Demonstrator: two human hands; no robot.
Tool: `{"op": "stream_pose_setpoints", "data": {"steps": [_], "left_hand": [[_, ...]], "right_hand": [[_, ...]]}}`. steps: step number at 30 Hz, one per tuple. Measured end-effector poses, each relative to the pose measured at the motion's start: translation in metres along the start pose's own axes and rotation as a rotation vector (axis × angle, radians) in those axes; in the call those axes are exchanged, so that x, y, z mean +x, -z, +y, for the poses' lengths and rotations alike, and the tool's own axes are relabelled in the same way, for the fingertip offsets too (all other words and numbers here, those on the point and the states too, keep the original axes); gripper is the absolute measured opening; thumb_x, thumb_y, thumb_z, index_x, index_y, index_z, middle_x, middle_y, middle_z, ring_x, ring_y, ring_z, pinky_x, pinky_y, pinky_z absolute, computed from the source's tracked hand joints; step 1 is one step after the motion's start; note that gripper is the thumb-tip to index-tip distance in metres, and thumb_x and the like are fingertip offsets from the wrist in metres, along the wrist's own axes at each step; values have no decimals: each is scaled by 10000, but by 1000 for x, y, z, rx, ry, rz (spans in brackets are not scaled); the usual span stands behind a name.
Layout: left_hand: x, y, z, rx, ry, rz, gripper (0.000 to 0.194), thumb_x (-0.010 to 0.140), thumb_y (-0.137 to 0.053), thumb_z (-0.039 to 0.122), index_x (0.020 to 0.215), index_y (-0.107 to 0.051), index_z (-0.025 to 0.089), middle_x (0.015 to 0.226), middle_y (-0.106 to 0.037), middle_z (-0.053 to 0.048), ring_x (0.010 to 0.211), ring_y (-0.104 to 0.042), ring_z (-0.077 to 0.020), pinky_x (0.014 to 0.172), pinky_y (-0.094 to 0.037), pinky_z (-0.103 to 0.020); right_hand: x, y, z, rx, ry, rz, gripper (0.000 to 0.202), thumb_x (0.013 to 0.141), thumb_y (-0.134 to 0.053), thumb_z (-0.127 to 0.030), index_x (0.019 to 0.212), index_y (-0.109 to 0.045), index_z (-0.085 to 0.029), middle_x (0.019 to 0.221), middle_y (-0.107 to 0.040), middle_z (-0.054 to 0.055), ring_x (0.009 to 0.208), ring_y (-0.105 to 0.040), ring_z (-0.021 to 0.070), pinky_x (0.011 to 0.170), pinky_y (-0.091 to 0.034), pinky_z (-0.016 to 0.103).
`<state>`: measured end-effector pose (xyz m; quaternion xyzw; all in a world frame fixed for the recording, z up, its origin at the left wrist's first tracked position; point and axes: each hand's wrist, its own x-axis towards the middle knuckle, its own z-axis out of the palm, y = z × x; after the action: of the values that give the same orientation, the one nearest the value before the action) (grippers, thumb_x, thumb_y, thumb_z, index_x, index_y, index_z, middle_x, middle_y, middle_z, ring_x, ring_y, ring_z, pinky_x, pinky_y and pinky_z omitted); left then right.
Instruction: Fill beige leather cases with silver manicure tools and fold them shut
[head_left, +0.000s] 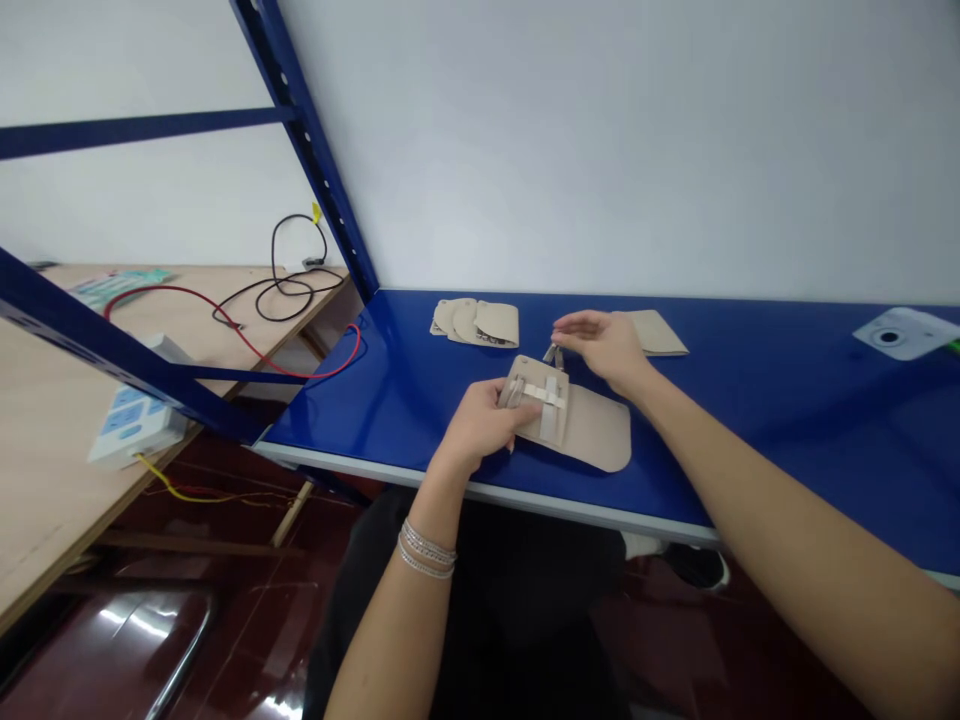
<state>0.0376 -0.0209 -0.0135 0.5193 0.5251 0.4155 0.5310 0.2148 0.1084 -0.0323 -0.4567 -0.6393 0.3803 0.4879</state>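
My left hand is closed on the left edge of an open beige case, its thumb over the inner panel. Pale crossed straps and small metal-looking items show on that panel. Just above the case, my right hand pinches small silvery tools between thumb and fingers; their exact kind is unclear. Behind my left hand lie several overlapping beige cases. Another beige piece rests flat beyond my right hand, partly covered by it.
The blue table has a grey front edge. A white device with a round dark centre lies at the right. To the left stand a blue metal frame and a wooden table with cables and a power strip.
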Motion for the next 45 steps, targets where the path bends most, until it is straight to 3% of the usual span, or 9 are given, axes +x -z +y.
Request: {"op": "stream_pose_setpoints", "data": {"steps": [5, 11, 18, 22, 24, 27, 31, 40, 45], "left_hand": [[0, 0, 0, 8, -8, -17, 182, 737, -694, 256, 846, -641, 120, 618, -488, 34, 418, -397, -40, 346, -341, -172], [-1, 0, 0, 4, -3, -15, 184, 735, -694, 256, 851, -647, 120, 613, -482, 40, 416, -383, -35, 345, -335, -169], [0, -1, 2, 16, 2, -1, 180, 732, -696, 244, 851, -651, 116, 597, -474, 42, 399, -380, -32, 344, -325, -166], [4, -2, -5, -26, -31, 52, 208, 745, -696, 283, 864, -653, 118, 612, -487, 35, 405, -403, -42, 360, -368, -183], [5, -3, -8, -35, -42, 83, 211, 749, -697, 295, 859, -650, 120, 607, -486, 36, 403, -413, -45, 366, -383, -187], [6, -4, -9, -30, -61, 108, 167, 750, -686, 266, 825, -633, 127, 594, -494, 38, 403, -435, -47, 376, -397, -180], [6, -5, -7, -19, -76, 126, 71, 732, -648, 164, 780, -612, 126, 587, -511, 37, 404, -448, -46, 389, -420, -174], [6, -4, -9, 12, -80, 107, 213, 752, -699, 290, 875, -643, 125, 598, -522, 33, 397, -450, -43, 380, -396, -167], [5, -4, -9, 24, -53, 69, 227, 741, -698, 276, 901, -656, 121, 629, -553, 14, 410, -459, -56, 376, -416, -185]], "right_hand": [[4, 1, 8, -444, 185, -75, 215, 745, -696, -322, 906, -753, -192, 894, -753, 75, 840, -655, 228, 820, -512, 395], [8, 1, 5, -678, 184, -156, 241, 827, -604, -339, 959, -771, -226, 961, -759, 60, 877, -660, 250, 837, -480, 415], [9, 1, 5, -665, 204, -65, 247, 794, -641, -322, 966, -769, -199, 955, -751, 83, 869, -658, 258, 844, -482, 420], [-4, 0, -16, -495, 290, -21, 229, 794, -649, -353, 889, -768, -181, 867, -746, 74, 777, -649, 218, 755, -496, 358], [-16, -3, -31, -405, 331, -100, 238, 788, -666, -384, 863, -764, -180, 818, -740, 64, 715, -639, 194, 680, -484, 324], [-33, -11, -51, -330, 409, -288, 236, 772, -692, -391, 876, -757, -190, 869, -744, 58, 770, -654, 194, 716, -489, 315], [-43, -22, -59, -364, 401, -456, 252, 758, -702, -364, 952, -751, -210, 968, -738, 58, 832, -665, 199, 756, -509, 325], [-39, -25, -52, -204, 226, -318, 299, 684, -771, -345, 931, -758, -176, 856, -741, 64, 762, -661, 198, 707, -528, 329], [-16, -16, -32, -106, 145, -54, 357, 642, -799, -362, 926, -750, -151, 856, -736, 86, 725, -655, 198, 657, -535, 337]]}}
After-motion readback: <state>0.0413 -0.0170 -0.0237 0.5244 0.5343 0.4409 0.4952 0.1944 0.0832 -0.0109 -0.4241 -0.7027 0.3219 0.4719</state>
